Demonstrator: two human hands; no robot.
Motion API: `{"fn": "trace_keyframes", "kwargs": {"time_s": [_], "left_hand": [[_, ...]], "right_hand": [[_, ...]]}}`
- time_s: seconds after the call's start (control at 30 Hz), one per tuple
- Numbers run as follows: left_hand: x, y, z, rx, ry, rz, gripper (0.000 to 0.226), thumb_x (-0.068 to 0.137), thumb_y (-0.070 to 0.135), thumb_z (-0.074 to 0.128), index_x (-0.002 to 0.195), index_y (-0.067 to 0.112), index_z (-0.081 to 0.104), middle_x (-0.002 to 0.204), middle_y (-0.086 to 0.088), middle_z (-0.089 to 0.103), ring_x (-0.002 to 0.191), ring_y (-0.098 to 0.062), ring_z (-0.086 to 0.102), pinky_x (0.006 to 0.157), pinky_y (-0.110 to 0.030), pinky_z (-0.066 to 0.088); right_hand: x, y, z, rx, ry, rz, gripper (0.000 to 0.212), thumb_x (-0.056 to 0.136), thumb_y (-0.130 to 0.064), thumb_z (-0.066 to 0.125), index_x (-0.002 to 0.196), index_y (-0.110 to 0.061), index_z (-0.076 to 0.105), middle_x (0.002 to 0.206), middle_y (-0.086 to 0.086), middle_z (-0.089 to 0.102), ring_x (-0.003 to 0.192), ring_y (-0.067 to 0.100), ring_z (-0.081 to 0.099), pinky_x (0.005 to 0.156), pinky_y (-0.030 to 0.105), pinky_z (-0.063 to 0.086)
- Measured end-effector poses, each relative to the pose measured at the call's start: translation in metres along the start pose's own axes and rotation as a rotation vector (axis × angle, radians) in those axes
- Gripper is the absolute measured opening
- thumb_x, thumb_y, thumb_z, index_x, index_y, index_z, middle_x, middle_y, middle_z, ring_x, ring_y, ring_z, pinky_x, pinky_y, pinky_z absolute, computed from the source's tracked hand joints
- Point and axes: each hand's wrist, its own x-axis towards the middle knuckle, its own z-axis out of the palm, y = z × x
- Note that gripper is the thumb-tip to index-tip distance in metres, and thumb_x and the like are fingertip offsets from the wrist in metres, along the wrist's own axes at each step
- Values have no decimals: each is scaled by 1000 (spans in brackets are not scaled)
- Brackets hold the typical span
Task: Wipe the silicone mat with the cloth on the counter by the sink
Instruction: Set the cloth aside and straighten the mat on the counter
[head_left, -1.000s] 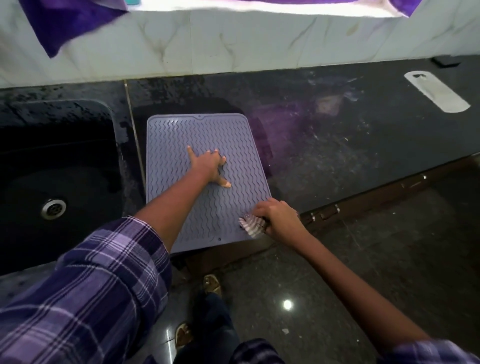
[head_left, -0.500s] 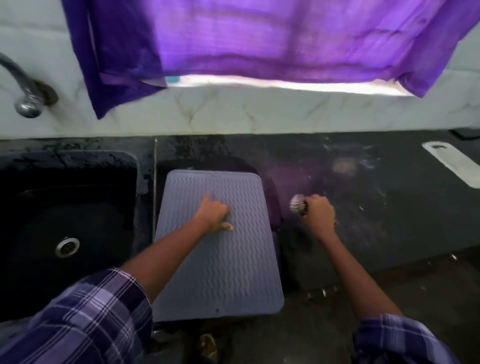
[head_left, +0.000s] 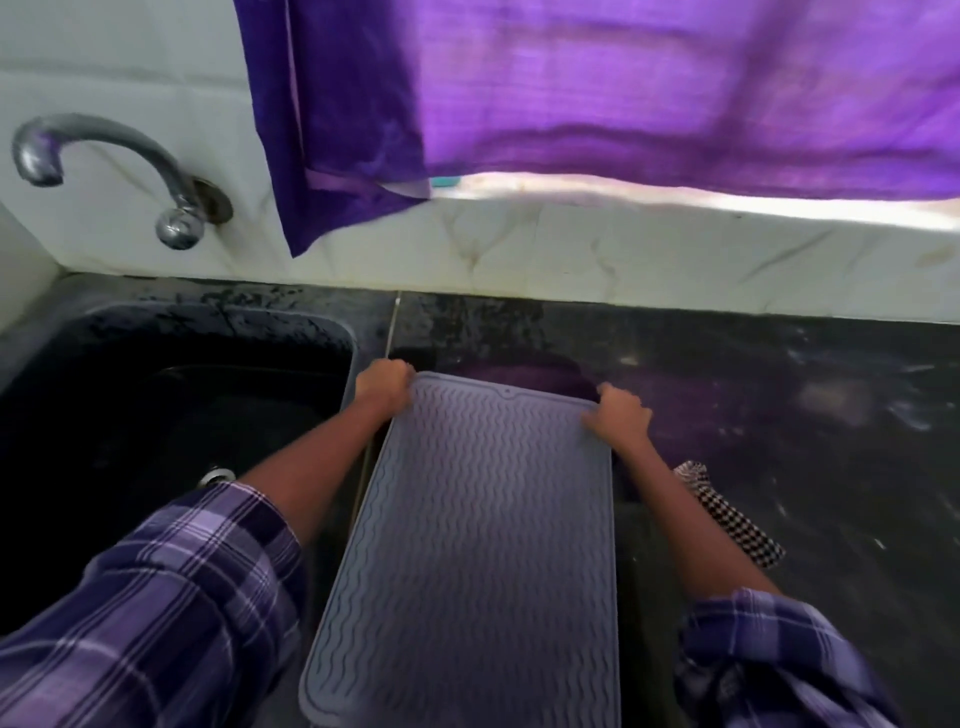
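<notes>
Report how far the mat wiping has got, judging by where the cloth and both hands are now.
Done: the wiping itself looks finished or paused, since the checked cloth lies loose on the dark counter, right of the silicone mat. In hand: the left hand and right hand each grip a far corner of the mat. Left: probably lifting or turning it; whether its surface is clean cannot be judged.

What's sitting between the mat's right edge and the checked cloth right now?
Head view: only the right forearm crosses that stretch, over bare dark counter. The checked cloth lies just beyond it, apart from the silicone mat.
</notes>
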Motion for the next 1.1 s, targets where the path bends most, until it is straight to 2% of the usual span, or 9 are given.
{"fn": "trace_keyframes", "kwargs": {"time_s": [0.07, 0.2, 0.3, 0.37, 0.53, 0.7, 0.93, 1.03, 1.1], "left_hand": [[10, 0, 0, -38, -24, 14, 36, 95, 17, 53, 131, 11, 58, 132, -12, 57, 123, -30, 53, 98, -42, 49], [23, 4, 3, -99, -18, -24, 35, 94, 22, 59, 127, 10, 58, 128, -12, 58, 123, -31, 51, 100, -44, 47], [27, 4, 3, -148, 14, -66, 28, 94, 23, 59, 120, 12, 60, 124, -10, 61, 123, -28, 51, 99, -42, 46], [28, -1, 1, -207, 17, -67, 21, 94, 22, 60, 113, 13, 63, 121, -9, 64, 121, -27, 53, 97, -39, 45], [22, -15, -21, -271, 66, -108, 18, 95, 26, 59, 109, 16, 63, 116, -5, 66, 116, -25, 57, 98, -36, 38], [12, -39, -53, -356, 160, -174, 17, 94, 24, 59, 108, 14, 64, 116, -7, 66, 114, -26, 59, 96, -36, 42], [7, -34, -62, -375, 223, -109, 16, 92, 22, 62, 105, 14, 65, 113, -6, 68, 110, -24, 61, 87, -31, 44], [16, -30, -59, -379, 241, -94, 5, 92, 20, 61, 96, 18, 64, 108, -6, 70, 104, -24, 62, 74, -26, 36], [26, -27, -58, -391, 257, -78, 0, 92, 19, 61, 92, 19, 61, 107, -6, 70, 103, -24, 63, 74, -26, 34]], "right_hand": [[8, -2, 2, 43, -5, 66, 41, 88, -20, 59, 124, -3, 51, 131, 20, 54, 126, 37, 49, 103, 45, 42], [17, 2, -4, 171, 0, 56, 11, 85, -8, 56, 87, 1, 62, 96, 21, 62, 111, 37, 61, 80, 38, 47], [15, -1, -11, 181, 116, -39, 20, 85, -8, 57, 97, -4, 71, 106, 17, 71, 106, 34, 63, 90, 42, 51], [15, -10, -16, 205, 190, -102, 19, 85, -10, 59, 98, -7, 72, 107, 13, 71, 105, 31, 64, 91, 41, 50], [23, -46, -40, 208, 229, -194, 18, 86, -13, 60, 97, -10, 74, 104, 12, 73, 103, 29, 65, 94, 44, 52], [27, -60, -67, 268, 224, -129, 20, 85, -10, 61, 101, -10, 73, 109, 13, 72, 107, 31, 64, 98, 45, 49], [15, -54, -71, 251, 146, -56, 19, 85, -12, 62, 100, -11, 72, 113, 14, 70, 110, 31, 63, 97, 41, 49], [19, -51, -71, 241, 169, -28, 21, 85, -10, 59, 102, -10, 73, 114, 15, 70, 111, 32, 62, 100, 45, 48], [26, -51, -68, 243, 196, -14, 22, 86, -8, 57, 102, -9, 73, 113, 15, 70, 110, 33, 62, 100, 45, 48]]}}
